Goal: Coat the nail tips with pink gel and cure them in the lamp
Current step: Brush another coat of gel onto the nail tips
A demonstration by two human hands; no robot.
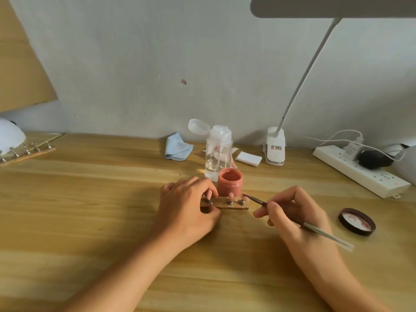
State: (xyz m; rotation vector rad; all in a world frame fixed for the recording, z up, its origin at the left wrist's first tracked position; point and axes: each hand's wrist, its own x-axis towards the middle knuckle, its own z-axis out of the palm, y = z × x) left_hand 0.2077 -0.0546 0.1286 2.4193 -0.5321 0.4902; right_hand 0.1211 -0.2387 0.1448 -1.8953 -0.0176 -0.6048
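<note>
Head view: the left hand pinches the left end of a holder strip lying on the table, its fingers curled round it. Pink nail tips stand on the strip, just before the open gel jar. The right hand pinches a brush, whose tip is at the rightmost nail tip. The lamp sits far left.
</note>
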